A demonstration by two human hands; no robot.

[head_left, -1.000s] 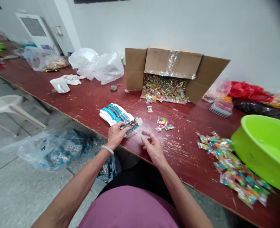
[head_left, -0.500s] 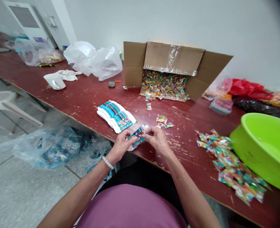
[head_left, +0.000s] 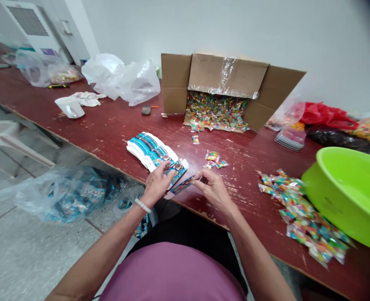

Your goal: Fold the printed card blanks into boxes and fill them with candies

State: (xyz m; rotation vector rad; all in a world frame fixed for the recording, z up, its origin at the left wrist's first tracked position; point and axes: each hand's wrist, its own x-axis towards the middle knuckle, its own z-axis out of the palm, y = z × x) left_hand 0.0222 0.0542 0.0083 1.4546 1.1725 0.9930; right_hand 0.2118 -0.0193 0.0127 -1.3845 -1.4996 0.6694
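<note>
A fanned stack of flat blue-and-white cartons (head_left: 150,149) lies near the table's front edge. My left hand (head_left: 158,182), with a white bead bracelet at the wrist, is closed on a blue carton (head_left: 179,170) at the stack's right end. Between finger and thumb, my right hand (head_left: 210,186) pinches a second blue carton (head_left: 181,187), seen nearly edge-on. Several wrapped candies (head_left: 214,159) rest just beyond my right hand. Farther back, an open cardboard box (head_left: 229,75) on its side holds many more.
A green basin (head_left: 332,196) stands at the right beside a pile of wrapped candies (head_left: 301,213). Plastic bags (head_left: 141,83), a white mug (head_left: 70,107) and a small dark object (head_left: 146,110) are farther back. Bags of blue packets (head_left: 78,192) sit on the floor.
My left hand has shifted left toward the stack. My right hand has moved slightly right, and two cartons now show apart between the hands.
</note>
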